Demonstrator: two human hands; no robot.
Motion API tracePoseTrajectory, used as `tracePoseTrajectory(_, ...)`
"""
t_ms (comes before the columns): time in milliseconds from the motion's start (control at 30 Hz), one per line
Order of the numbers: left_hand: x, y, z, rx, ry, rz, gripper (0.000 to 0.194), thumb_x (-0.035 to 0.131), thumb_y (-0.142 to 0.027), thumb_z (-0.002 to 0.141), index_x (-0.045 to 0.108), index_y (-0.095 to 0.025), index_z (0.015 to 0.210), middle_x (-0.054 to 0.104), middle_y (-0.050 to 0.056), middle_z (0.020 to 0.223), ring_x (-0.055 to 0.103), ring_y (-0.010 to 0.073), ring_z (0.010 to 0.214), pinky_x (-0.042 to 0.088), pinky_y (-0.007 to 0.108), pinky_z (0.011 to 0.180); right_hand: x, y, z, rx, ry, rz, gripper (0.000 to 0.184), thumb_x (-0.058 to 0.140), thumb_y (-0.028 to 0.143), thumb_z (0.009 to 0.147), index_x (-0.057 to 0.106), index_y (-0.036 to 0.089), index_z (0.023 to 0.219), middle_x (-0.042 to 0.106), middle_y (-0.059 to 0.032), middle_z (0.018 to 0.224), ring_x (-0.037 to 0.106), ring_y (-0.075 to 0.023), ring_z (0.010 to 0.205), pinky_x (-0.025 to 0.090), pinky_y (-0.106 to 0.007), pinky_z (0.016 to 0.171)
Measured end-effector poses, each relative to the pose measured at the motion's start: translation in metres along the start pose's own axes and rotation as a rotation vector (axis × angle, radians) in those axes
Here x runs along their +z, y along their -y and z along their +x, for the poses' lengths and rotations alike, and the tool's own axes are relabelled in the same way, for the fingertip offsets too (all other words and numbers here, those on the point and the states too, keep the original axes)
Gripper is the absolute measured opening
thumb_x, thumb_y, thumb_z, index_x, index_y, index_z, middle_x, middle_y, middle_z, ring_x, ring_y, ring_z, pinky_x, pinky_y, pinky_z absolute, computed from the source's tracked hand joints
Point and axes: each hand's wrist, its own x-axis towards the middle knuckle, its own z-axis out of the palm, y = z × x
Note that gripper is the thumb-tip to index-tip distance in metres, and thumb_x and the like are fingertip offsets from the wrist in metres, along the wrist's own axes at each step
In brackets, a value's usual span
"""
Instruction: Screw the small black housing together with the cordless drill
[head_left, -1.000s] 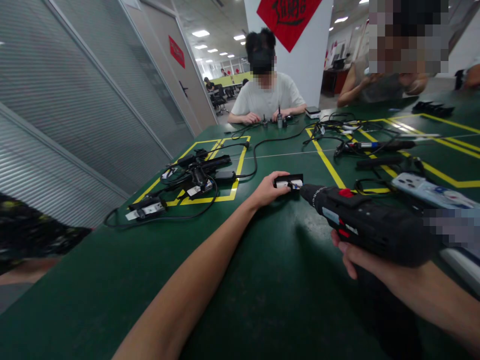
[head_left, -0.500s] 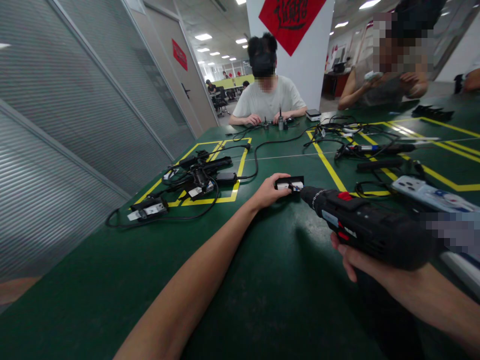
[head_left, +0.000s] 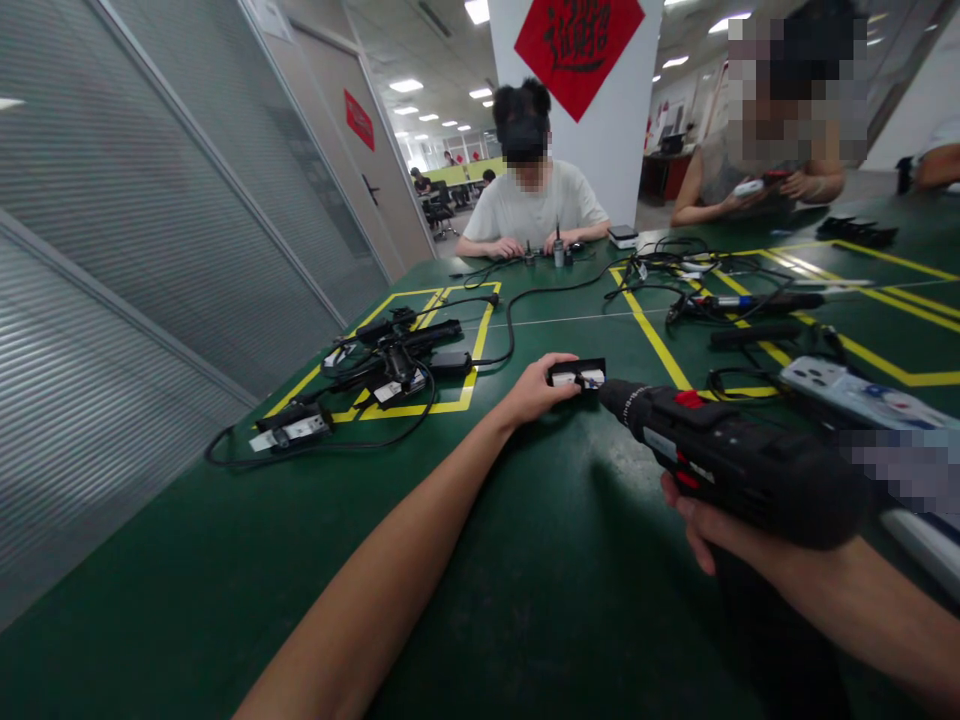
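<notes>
My right hand (head_left: pixel 712 530) is wrapped round the grip of a black cordless drill (head_left: pixel 720 455) with red marks, its chuck pointing left. At the chuck's nose is a small black-and-white box-shaped part (head_left: pixel 589 378), lying on the green table (head_left: pixel 517 560). My left hand (head_left: pixel 544 388) grips the left end of that part, thumb in front and fingers behind. The drill tip meets or nearly meets the part's right end; I cannot tell whether it touches. What lies inside the part is too small to make out.
Left of my arm lies a heap of black devices (head_left: pixel 397 365) with cables. A power strip (head_left: pixel 862 390) rests at the right, near a soldering-iron-like tool (head_left: pixel 765 303) and tangled cords (head_left: pixel 675 255). Yellow tape (head_left: pixel 652 330) marks the table. Two people sit across it.
My hands, the drill and the part hold nearly the same pose; the view has shifted slightly. The person at the far right has lowered their hands, and a red item now shows there.
</notes>
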Motion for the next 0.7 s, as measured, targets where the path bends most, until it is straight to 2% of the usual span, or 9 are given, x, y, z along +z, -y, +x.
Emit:
tracePoseTrajectory(333,-0.001,-0.005,-0.001,-0.032,0.01,0.008,0.054,0.066,-0.03,0.071,0.051,-0.017,0.122,0.06,0.008,0.106,0.058,0.0129,0.08,0.049,0.028,0.074,0.003,-0.013,0.001,-0.038,-0.01,0.016,0.024,0.051,0.046,0.085,0.062,0.026,0.078,0.06,0.0051,0.058,0.06,-0.0168,0.06,0.046,-0.034,0.068)
tracePoseTrajectory(533,-0.001,-0.004,-0.001,-0.035,0.001,0.001,0.054,0.067,-0.029,0.071,0.051,-0.017,0.121,0.06,0.009,0.109,0.059,0.0142,0.084,0.049,0.03,0.078,0.002,-0.006,-0.002,0.019,-0.024,-0.024,0.038,0.049,0.052,0.082,0.058,0.025,0.056,0.065,-0.0006,0.07,0.062,-0.022,0.074,0.047,-0.038,0.073)
tracePoseTrajectory(700,-0.001,-0.009,-0.002,-0.041,0.016,0.015,0.053,0.066,-0.031,0.072,0.051,-0.016,0.121,0.061,0.008,0.105,0.058,0.0123,0.078,0.048,0.026,0.071,0.002,-0.005,0.0,0.065,-0.024,-0.032,0.041,0.05,0.058,0.077,0.056,0.026,0.051,0.065,-0.0012,0.066,0.063,-0.0233,0.071,0.05,-0.037,0.065)
